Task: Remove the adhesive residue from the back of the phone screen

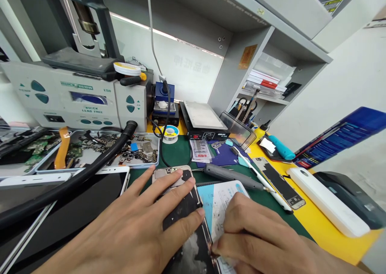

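My left hand (141, 221) lies flat with fingers spread on an opened phone (181, 209), pressing it onto the green mat (177, 153). My right hand (256, 234) is curled beside the phone's right edge, fingertips pinched at that edge over a white and blue printed card (221, 197). Whether the fingers pinch a small tool or part is hidden. A grey screwdriver (232, 175) and a white-handled tool (262, 181) lie just beyond the card.
A soldering station (75, 99) stands at the back left, with a black hose (75, 177) running across a white phone (99, 181). A tray of parts (120, 149), a heating plate (205, 119), a white bar (325, 201) and a blue booklet (340, 137) surround the mat.
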The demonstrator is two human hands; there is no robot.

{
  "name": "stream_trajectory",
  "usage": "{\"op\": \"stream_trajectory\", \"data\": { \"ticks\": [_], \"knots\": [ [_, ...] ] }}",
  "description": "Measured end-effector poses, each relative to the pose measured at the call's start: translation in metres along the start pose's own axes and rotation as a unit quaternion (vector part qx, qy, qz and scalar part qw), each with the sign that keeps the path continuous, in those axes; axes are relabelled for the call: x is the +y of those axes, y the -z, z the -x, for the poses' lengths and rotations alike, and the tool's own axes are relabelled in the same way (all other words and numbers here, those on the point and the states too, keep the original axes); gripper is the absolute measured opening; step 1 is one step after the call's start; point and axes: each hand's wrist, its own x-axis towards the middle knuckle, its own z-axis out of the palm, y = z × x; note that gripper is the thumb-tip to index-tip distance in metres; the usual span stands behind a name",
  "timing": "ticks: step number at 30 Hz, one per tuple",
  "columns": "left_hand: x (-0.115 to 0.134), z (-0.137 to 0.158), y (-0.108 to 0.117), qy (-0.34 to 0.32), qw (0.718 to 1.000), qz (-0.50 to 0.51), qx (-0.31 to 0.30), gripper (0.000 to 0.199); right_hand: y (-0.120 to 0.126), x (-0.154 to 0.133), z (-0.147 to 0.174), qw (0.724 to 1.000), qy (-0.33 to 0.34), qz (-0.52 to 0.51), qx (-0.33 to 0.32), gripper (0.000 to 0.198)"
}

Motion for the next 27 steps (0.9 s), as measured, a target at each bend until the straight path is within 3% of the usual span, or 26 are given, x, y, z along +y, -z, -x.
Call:
{"op": "stream_trajectory", "data": {
  "ticks": [6,18,27],
  "knots": [
    [-0.0016,0.0042,0.0004,-0.009,0.999,-0.003,-0.032,0.077,0.0009,0.001,0.0,1.0,-0.009,-0.024,-0.01,0.023],
    [-0.0022,0.0021,0.0007,-0.001,1.0,0.018,-0.013,0.069,-0.0002,0.0001,0.0019,1.0,-0.004,0.01,-0.005,0.021],
    [-0.0004,0.0012,0.0007,-0.002,1.0,0.014,-0.014,0.071,-0.0006,0.0029,-0.0001,1.0,-0.006,-0.022,-0.005,0.021]
  ]
}}
